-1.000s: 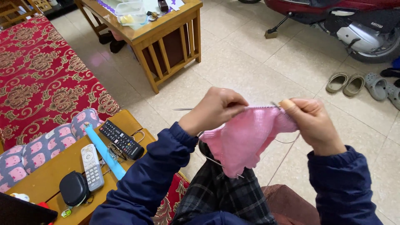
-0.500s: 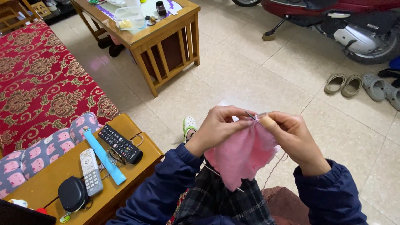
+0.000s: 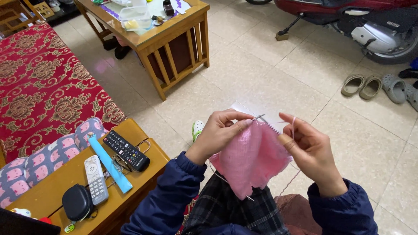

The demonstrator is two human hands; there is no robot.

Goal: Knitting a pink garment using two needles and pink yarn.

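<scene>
A pink knitted piece [image 3: 250,161] hangs between my two hands over my lap. My left hand [image 3: 220,132] pinches its upper left edge together with a thin metal knitting needle [image 3: 260,117]. My right hand [image 3: 307,150] holds the right edge and a second needle, with pink yarn [image 3: 293,123] looped over its raised forefinger. The needle tips cross between the hands. Another needle end [image 3: 249,198] pokes out under the fabric's lower edge. Both arms are in dark blue sleeves.
A wooden side table [image 3: 143,137] at my left carries a black remote [image 3: 126,150], a white remote [image 3: 95,179], a blue strip [image 3: 109,162] and a black case [image 3: 76,202]. Beyond lie a red patterned sofa [image 3: 43,87], a wooden coffee table [image 3: 170,32], sandals [image 3: 360,85] and a scooter [image 3: 374,26].
The hands first came together and the stretched knitting bunched up. Now my right hand has drawn slightly back and down, forefinger lifted with yarn over it. The view tilted a little.
</scene>
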